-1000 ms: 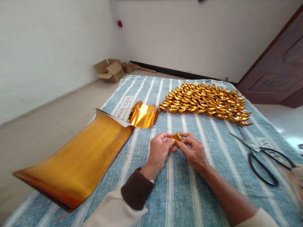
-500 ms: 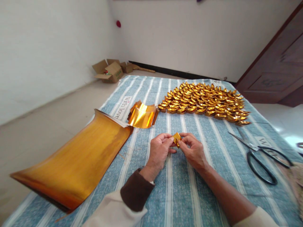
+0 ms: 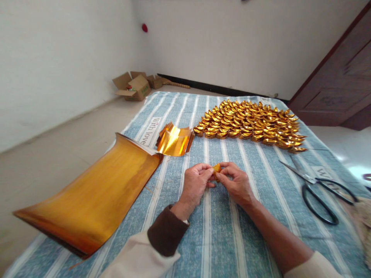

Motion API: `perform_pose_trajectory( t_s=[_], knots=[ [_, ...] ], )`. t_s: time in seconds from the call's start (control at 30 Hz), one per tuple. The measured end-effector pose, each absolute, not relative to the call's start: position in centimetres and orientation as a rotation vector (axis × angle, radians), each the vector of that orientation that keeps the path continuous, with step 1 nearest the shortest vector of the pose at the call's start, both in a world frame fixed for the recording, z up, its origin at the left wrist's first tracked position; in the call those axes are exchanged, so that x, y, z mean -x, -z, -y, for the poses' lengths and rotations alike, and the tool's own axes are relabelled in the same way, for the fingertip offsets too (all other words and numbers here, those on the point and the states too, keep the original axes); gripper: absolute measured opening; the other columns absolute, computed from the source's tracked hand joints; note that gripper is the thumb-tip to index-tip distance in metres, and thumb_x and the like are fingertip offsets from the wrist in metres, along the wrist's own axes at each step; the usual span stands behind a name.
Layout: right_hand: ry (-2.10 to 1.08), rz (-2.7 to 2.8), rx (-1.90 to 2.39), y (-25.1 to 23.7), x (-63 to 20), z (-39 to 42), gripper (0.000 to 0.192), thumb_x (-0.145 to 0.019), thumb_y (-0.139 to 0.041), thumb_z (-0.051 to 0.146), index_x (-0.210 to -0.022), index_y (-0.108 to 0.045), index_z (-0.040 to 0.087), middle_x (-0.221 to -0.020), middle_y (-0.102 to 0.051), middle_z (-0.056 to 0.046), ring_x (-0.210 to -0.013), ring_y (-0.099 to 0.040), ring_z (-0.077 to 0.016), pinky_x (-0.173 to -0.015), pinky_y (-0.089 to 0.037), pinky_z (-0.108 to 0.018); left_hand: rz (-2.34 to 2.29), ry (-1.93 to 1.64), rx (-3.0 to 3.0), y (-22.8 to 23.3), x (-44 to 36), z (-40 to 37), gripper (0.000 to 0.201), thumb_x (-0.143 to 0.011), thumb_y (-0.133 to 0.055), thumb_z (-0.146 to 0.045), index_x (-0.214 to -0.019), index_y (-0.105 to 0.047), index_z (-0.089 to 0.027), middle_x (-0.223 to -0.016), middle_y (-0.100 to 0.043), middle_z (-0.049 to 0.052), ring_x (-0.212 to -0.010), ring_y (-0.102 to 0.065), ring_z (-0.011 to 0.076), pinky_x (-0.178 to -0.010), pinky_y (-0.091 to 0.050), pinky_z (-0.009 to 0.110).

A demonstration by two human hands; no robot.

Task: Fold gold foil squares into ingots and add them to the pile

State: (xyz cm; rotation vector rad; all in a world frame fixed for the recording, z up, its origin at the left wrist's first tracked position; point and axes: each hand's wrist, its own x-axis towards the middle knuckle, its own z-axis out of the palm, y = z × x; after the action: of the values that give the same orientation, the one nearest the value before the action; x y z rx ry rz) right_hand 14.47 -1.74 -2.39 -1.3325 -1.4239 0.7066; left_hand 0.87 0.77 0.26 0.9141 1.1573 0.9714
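Small folded gold-foil piece, pinched between fingertips of left hand and right hand for creasing above striped cloth; black scissors right; gold foil sheets left; cut foil squares beyond-left; finished foil ingots ranked beyond.
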Motion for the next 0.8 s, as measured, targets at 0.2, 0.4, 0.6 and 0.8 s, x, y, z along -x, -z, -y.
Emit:
perform_pose_trajectory(
  t_s=[0.2,0.4,0.6,0.8],
  knots=[
    [-0.734,1.425,1.332,2.43,-14.6,1.7,0.018,-0.079,-0.067,0.029,-0.063,-0.067,0.021,-0.095,-0.067,-0.006,-0.089,-0.064,-0.0189,-0.084,-0.048,-0.034,-1.15,-0.951,-0.923,-0.11,-0.69,-0.81,0.016,-0.068,-0.07,-0.024,-0.077,-0.065,-0.012,-0.067,-0.071,0.005,-0.059,-0.067,0.0151,-0.044,-0.053,0.019],
    [-0.74,1.399,1.341,2.32,-14.39,1.66,0.018,-0.079,-0.068,0.032,-0.065,-0.067,0.021,-0.091,-0.068,-0.005,-0.087,-0.065,-0.0194,-0.083,-0.048,-0.035,-1.151,-0.946,-0.888,-0.36,-0.7,-0.97,0.018,-0.064,-0.071,-0.019,-0.078,-0.064,-0.011,-0.066,-0.07,0.005,-0.054,-0.064,0.0133,-0.042,-0.051,0.018],
    [-0.757,1.306,1.4,2.37,-14.09,1.74,0.018,-0.075,-0.072,0.038,-0.077,-0.065,0.021,-0.085,-0.068,-0.003,-0.081,-0.065,-0.0194,-0.078,-0.05,-0.035,-1.168,-0.991,-0.864,-0.33,-0.83,-0.9,0.016,-0.064,-0.07,-0.018,-0.077,-0.063,-0.011,-0.065,-0.07,0.005,-0.052,-0.063,0.012,-0.043,-0.051,0.018],
    [-0.964,1.075,1.372,2.23,-14.22,1.76,0.045,-0.071,-0.074,0.047,-0.103,-0.057,0.02,-0.088,-0.071,-0.004,-0.073,-0.067,-0.0173,-0.067,-0.053,-0.03,-1.192,-1.106,-0.879,-0.19,-0.85,-0.98,0.017,-0.066,-0.071,-0.019,-0.08,-0.064,-0.011,-0.07,-0.072,0.005,-0.057,-0.066,0.0134,-0.046,-0.052,0.018]
  ],
)
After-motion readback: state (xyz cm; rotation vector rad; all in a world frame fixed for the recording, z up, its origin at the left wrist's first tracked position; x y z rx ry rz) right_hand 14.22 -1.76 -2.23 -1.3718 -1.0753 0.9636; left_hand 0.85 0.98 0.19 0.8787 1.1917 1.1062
